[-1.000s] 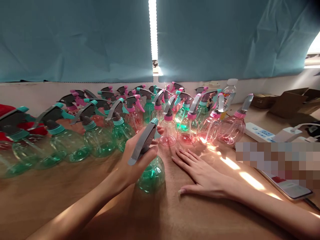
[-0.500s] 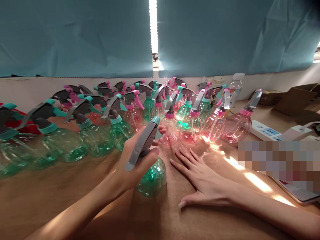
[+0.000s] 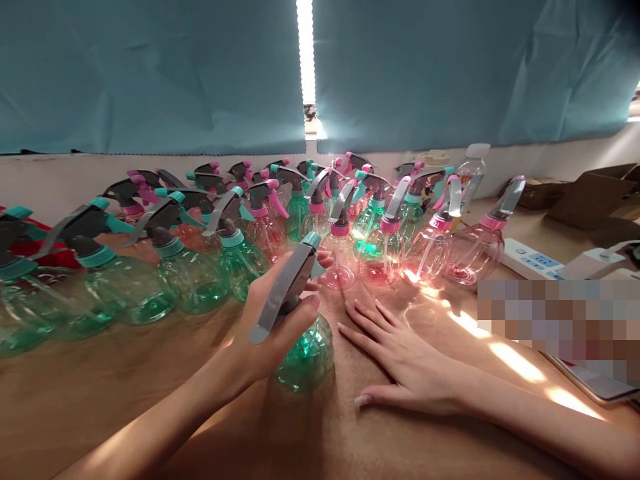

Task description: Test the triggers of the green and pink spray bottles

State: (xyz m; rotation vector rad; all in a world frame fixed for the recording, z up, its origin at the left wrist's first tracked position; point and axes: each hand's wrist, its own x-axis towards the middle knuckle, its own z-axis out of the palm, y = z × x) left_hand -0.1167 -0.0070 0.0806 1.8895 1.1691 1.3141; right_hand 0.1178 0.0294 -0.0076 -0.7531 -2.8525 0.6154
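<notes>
On the smooth brown worktop (image 3: 225, 433), the left hand (image 3: 270, 317) is clamped around the neck and sprayer head of a green trigger spray bottle (image 3: 306, 360), its thumb on the near side and fingers curled beyond. The bottle stands upright near the center, with a translucent, rounded plastic body, a long, curved gray lever and a teal nozzle. At its 2 o'clock, the right hand (image 3: 400, 363) lies palm down, empty, fingers straight and spread, thumb apart, touching the wood. At 3 o'clock, a flat, glossy device (image 3: 605, 383) with rounded corners is partly hidden by a pixelated patch. From 9 to 11 o'clock runs a slanting row of clear green spray bottles (image 3: 193, 287) with ribbed teal collars; from 12 to 2 o'clock stand bulbous pink spray bottles (image 3: 377, 263) with pink collars, bright light glinting through them. A white plastic power strip (image 3: 533, 260) lies at 2 o'clock. Farther back, more green and pink sprayers crowd together, with a clear bottle (image 3: 470, 177) with a white screw cap at 1 o'clock and an open, matte cardboard box (image 3: 593, 200) at 2. Behind hangs creased, blue-gray fabric (image 3: 160, 73), split by a bright vertical gap at 12.
</notes>
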